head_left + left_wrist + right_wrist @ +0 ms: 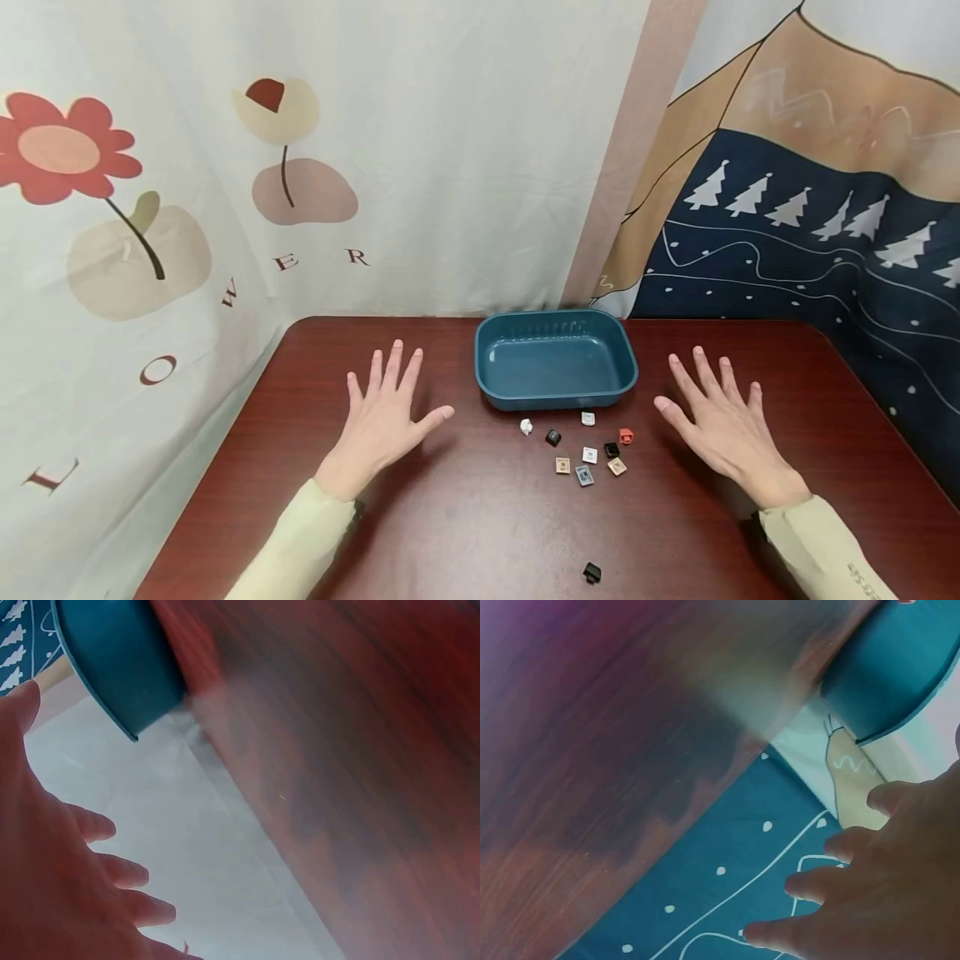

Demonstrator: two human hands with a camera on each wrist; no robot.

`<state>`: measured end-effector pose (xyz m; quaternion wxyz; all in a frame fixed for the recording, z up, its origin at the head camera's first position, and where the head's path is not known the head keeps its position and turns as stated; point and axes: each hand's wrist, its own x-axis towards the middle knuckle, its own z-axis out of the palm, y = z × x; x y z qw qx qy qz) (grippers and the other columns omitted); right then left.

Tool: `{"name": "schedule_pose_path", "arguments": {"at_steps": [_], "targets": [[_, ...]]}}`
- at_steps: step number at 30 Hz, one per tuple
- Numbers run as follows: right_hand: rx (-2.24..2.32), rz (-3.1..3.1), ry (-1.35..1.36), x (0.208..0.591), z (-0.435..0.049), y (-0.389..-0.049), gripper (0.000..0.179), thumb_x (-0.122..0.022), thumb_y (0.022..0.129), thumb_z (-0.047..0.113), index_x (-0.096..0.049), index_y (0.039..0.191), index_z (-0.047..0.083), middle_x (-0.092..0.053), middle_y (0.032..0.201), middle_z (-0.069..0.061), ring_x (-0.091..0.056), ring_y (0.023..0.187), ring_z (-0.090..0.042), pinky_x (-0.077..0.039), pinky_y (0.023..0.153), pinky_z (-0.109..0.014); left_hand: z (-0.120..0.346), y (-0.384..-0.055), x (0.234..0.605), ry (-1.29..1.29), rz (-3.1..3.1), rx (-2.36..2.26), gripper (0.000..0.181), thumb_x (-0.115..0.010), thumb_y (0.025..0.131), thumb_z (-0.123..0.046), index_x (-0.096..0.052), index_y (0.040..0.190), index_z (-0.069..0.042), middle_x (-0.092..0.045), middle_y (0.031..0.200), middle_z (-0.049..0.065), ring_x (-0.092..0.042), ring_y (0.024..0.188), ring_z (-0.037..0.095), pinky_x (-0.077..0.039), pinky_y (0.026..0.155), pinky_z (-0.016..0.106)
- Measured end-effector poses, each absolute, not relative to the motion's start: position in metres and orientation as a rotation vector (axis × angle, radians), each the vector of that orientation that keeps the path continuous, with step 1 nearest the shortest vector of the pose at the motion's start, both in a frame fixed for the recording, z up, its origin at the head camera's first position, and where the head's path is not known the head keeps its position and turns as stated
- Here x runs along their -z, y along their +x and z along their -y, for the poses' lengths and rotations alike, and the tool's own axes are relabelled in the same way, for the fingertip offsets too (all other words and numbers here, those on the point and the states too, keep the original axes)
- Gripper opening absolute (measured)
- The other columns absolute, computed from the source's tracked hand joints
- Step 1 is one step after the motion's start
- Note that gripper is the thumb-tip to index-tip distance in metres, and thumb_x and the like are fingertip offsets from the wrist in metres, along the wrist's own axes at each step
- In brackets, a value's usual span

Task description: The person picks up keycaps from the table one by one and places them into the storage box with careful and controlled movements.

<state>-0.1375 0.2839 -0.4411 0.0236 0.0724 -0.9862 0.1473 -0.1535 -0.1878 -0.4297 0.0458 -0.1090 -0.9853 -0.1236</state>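
Fingers spread, my left hand hovers over the table to the left of a blue plastic tub. On the tub's other side my right hand is also spread, holding nothing. Between the hands, in front of the tub, lie several small keycaps: a white one, a beige one, a grey one, a red one and a black one among them. Another black keycap sits apart, nearer the front. In both wrist views the hand shows beside the tub's outer wall, touching nothing.
The dark red wooden table ends at the back against a white curtain with flower prints. At the right hangs a navy and tan printed cloth. The tub stands close to the back edge.
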Motion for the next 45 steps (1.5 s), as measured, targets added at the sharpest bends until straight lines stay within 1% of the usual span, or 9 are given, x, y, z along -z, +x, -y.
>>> {"name": "schedule_pose_path", "arguments": {"at_steps": [8,13,15,19,31,36,38,42,45], "targets": [[-0.448,3.05,0.269,0.441,-0.272,-0.133,0.082,-0.042,0.104,0.064,-0.019,0.167,0.017,-0.008,0.171,-0.022,-0.004,0.152,-0.056,-0.004,0.109,-0.083,0.165,-0.156,0.424,-0.366,2.984,0.476,0.103,-0.052,0.093,-0.077,-0.012,0.169,-0.019,-0.004,0.175,0.006,-0.001,0.158,0.041,-0.003,0.116,0.074],[-0.465,3.056,0.291,0.441,-0.265,-0.129,0.082,-0.043,0.104,0.064,-0.022,0.167,0.017,-0.011,0.171,-0.021,-0.007,0.153,-0.055,-0.007,0.109,-0.081,0.148,-0.161,0.422,-0.38,2.969,0.525,0.102,-0.049,0.094,-0.078,-0.012,0.169,-0.019,-0.004,0.175,0.005,-0.001,0.159,0.039,-0.008,0.117,0.073],[-0.465,3.065,0.293,0.442,-0.263,-0.127,0.082,-0.043,0.104,0.064,-0.022,0.167,0.017,-0.011,0.171,-0.021,-0.007,0.152,-0.055,-0.008,0.11,-0.081,0.141,-0.163,0.421,-0.386,2.968,0.531,0.102,-0.045,0.093,-0.08,-0.012,0.168,-0.019,-0.002,0.175,0.004,0.0,0.159,0.038,-0.009,0.117,0.073],[-0.452,3.079,0.295,0.443,-0.26,-0.124,0.082,-0.045,0.103,0.063,-0.022,0.167,0.016,-0.013,0.171,-0.021,-0.009,0.152,-0.056,-0.009,0.11,-0.08,0.126,-0.17,0.422,-0.411,2.976,0.56,0.103,-0.043,0.093,-0.081,-0.012,0.168,-0.019,0.0,0.175,0.002,0.001,0.159,0.036,-0.009,0.118,0.072],[-0.454,3.081,0.316,0.445,-0.255,-0.119,0.083,-0.047,0.102,0.064,-0.025,0.166,0.017,-0.016,0.171,-0.019,-0.012,0.152,-0.054,-0.012,0.112,-0.079,0.1,-0.183,0.437,-0.431,3.043,0.593,0.105,-0.044,0.094,-0.08,-0.012,0.168,-0.014,0.001,0.174,0.006,-0.001,0.159,0.037,-0.01,0.118,0.071],[-0.439,3.085,0.316,0.445,-0.255,-0.119,0.084,-0.045,0.102,0.067,-0.024,0.167,0.018,-0.018,0.171,-0.019,-0.014,0.152,-0.053,-0.013,0.112,-0.077,0.097,-0.186,0.442,-0.428,3.065,0.608,0.106,-0.044,0.094,-0.081,-0.01,0.168,-0.012,0.002,0.174,0.004,0.0,0.159,0.036,-0.01,0.119,0.071],[-0.433,3.081,0.322,0.445,-0.254,-0.119,0.085,-0.045,0.101,0.069,-0.026,0.166,0.018,-0.02,0.17,-0.019,-0.017,0.152,-0.053,-0.015,0.113,-0.076,0.097,-0.186,0.443,-0.428,3.075,0.611,0.106,-0.043,0.094,-0.081,-0.009,0.167,-0.012,0.003,0.174,0.003,0.001,0.159,0.035,-0.009,0.119,0.071],[-0.419,3.083,0.346,0.442,-0.252,-0.118,0.087,-0.046,0.099,0.072,-0.032,0.164,0.016,-0.027,0.168,-0.019,-0.023,0.151,-0.051,-0.02,0.114,-0.073,0.096,-0.187,0.444,-0.438,3.075,0.602,0.106,-0.042,0.095,-0.08,-0.01,0.167,-0.009,0.0,0.175,0.006,0.0,0.159,0.035,-0.011,0.118,0.071],[-0.392,3.07,0.382,0.44,-0.249,-0.117,0.086,-0.048,0.098,0.072,-0.04,0.161,0.014,-0.037,0.163,-0.02,-0.032,0.148,-0.05,-0.028,0.113,-0.07,0.096,-0.186,0.444,-0.439,3.083,0.602,0.107,-0.042,0.095,-0.081,-0.01,0.167,-0.009,0.0,0.175,0.005,-0.002,0.159,0.035,-0.012,0.118,0.072]]}}
